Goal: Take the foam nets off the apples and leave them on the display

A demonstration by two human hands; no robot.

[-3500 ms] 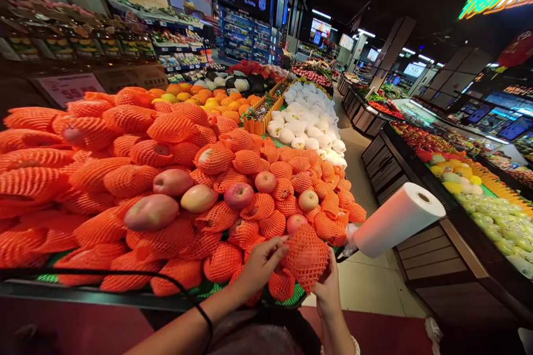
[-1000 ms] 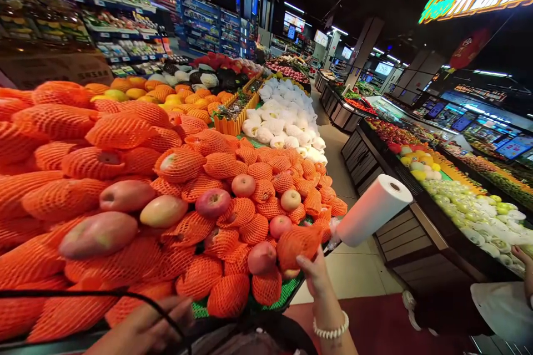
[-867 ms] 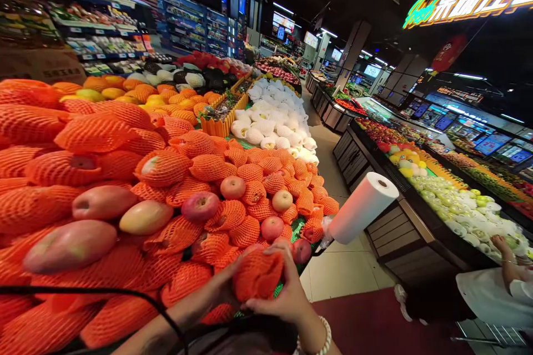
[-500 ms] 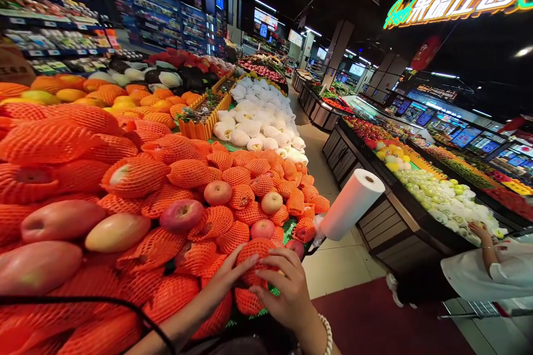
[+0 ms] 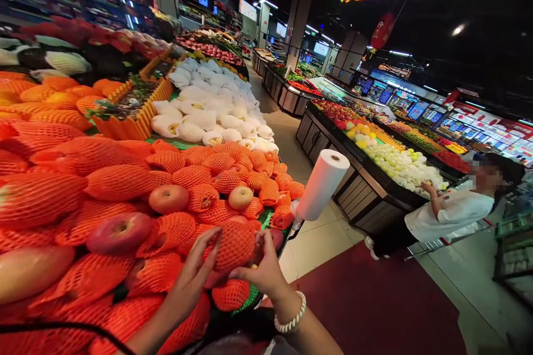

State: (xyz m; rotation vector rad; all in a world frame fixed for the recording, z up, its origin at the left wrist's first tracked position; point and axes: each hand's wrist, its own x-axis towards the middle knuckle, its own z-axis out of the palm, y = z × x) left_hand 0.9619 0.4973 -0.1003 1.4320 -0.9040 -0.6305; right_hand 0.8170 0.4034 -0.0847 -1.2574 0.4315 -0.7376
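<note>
Between my two hands is an apple in an orange foam net (image 5: 235, 244), held just above the front of the fruit pile. My left hand (image 5: 194, 269) lies along its left side, fingers stretched against the net. On the other side my right hand (image 5: 264, 266), a pale beaded bracelet at its wrist, has curled fingers and thumb at the net's right end. Around them lie several netted apples (image 5: 202, 197) and a few bare ones, such as a red apple (image 5: 120, 233) and a yellowish apple (image 5: 240, 198). Part of the apple's underside is hidden.
A roll of plastic bags (image 5: 322, 186) stands upright at the stand's right edge. White-netted fruit (image 5: 200, 122) lies beyond the apples, beside an orange picket planter (image 5: 129, 111). Across the aisle, a person in a white top (image 5: 453, 208) stands with a cart by another fruit stand (image 5: 362, 199).
The view has swung to the right. My hands have spread further apart around the netted apple, which has turned and shows more of its side. The person across the aisle has raised a hand from the fruit.
</note>
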